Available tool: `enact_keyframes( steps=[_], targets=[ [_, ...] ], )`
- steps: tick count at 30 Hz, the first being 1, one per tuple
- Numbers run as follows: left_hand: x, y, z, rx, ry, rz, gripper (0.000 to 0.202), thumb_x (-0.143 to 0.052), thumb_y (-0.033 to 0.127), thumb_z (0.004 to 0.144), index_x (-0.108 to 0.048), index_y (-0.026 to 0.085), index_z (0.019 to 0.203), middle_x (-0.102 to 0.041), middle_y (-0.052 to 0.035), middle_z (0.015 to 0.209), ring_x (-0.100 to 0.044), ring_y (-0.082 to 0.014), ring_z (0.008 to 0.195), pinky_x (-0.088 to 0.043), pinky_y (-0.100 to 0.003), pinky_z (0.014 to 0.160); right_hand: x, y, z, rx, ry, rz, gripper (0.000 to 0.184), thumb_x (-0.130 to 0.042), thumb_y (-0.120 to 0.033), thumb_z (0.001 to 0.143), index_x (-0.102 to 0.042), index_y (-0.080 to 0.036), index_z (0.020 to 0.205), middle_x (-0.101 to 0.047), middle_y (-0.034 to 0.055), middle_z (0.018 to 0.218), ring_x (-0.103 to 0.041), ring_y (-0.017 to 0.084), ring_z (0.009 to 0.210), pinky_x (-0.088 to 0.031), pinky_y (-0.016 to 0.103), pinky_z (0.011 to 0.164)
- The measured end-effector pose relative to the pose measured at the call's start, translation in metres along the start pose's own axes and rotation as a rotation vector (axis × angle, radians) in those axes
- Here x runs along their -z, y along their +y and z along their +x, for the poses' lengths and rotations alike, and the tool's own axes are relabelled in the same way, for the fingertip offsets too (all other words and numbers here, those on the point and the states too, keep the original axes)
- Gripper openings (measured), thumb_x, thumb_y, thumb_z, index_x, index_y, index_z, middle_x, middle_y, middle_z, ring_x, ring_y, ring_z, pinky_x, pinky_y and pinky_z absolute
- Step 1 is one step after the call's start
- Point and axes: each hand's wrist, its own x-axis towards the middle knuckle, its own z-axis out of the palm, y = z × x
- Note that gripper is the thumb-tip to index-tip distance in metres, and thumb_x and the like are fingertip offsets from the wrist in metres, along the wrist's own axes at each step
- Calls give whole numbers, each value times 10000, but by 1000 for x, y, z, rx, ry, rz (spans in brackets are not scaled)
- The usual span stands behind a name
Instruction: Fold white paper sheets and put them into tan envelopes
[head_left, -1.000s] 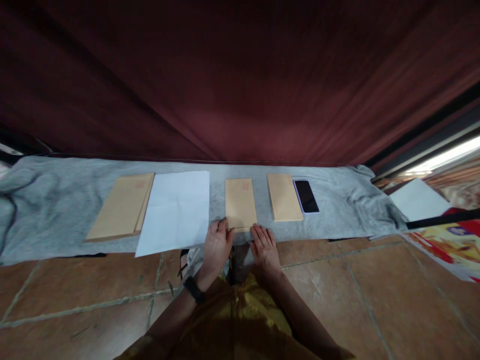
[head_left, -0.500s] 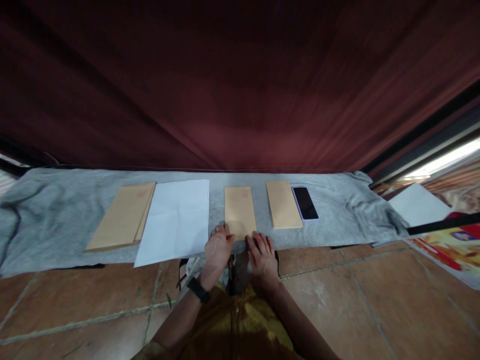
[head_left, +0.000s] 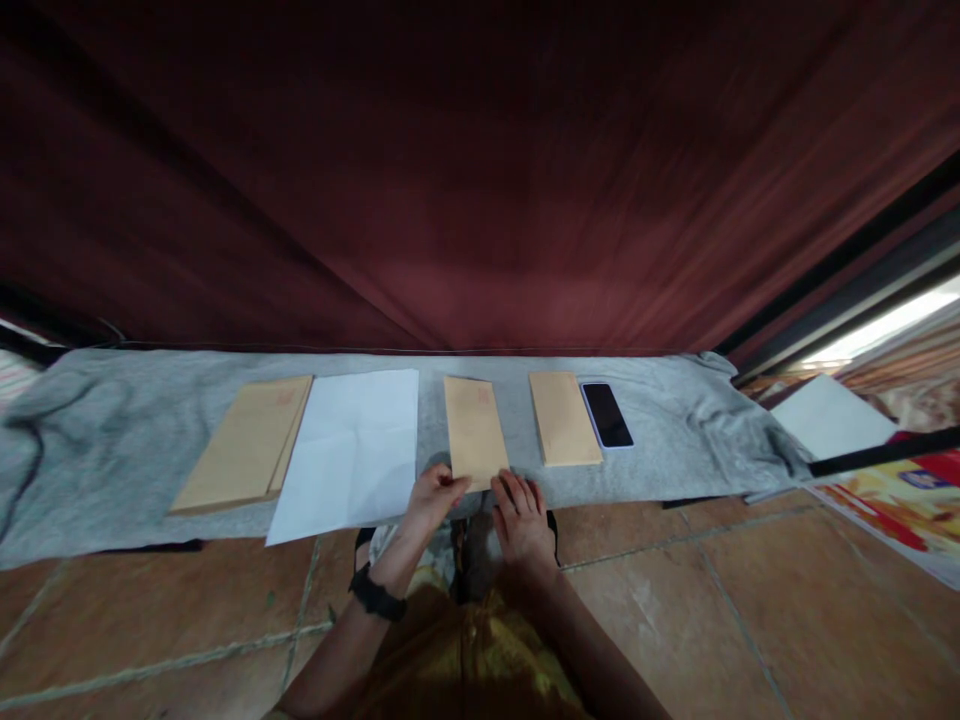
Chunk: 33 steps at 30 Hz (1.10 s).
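Note:
A brown envelope [head_left: 472,430] lies in the middle of a grey cloth [head_left: 112,440] spread on the floor. My left hand [head_left: 435,497] pinches the envelope's near left corner and lifts that end a little. My right hand [head_left: 523,515] rests beside the near right corner with its fingers stretched out flat and holds nothing. A black band sits on my left wrist.
A white sheet [head_left: 349,450] and a stack of brown envelopes [head_left: 244,445] lie to the left. Another brown envelope [head_left: 562,418] and a black phone [head_left: 606,414] lie to the right. A dark red curtain hangs behind. Tiled floor lies in front, with papers at the far right.
My left hand has closed on the envelope's near corner and raised it slightly. My right hand has drawn back a little toward me. The camera has tilted slightly.

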Motion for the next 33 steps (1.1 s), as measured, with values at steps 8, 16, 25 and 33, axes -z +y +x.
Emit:
enact_keyframes(
  steps=[8, 16, 25, 33],
  targets=[
    [-7, 19, -14, -45, -53, -243, 236, -679, 373, 572, -499, 220, 569, -483, 68, 474, -427, -94, 458, -324, -238, 498, 4, -12, 18, -103, 10, 0, 409, -490, -212, 1017, -587, -181, 1412, -678, 146, 1220, -624, 273, 1067, -515, 407, 932],
    [-7, 20, -18, 19, -39, -301, 233, -708, 376, 559, -546, 210, 586, -561, 42, 504, -496, -108, 475, -375, -239, 504, 4, -12, 23, -82, 12, 11, 383, -481, -156, 1020, -624, -210, 1371, -696, 114, 1153, -649, 241, 1043, -533, 350, 908],
    [-7, 24, -22, 90, -47, -499, 334, -798, 449, 591, -612, 189, 688, -644, 13, 575, -594, -122, 536, -421, -221, 531, 12, -13, 28, -69, 30, 45, 364, -494, -108, 997, -673, -223, 1292, -719, 99, 1116, -682, 221, 993, -556, 319, 840],
    [-3, 23, -24, 34, -88, -573, 424, -773, 571, 696, -667, 170, 785, -718, -43, 771, -653, -136, 668, -476, -238, 614, 37, 4, 45, -367, 283, 514, 278, -481, -290, 1008, -714, -200, 1129, -702, 96, 1031, -686, 202, 903, -577, 321, 788]
  ],
)
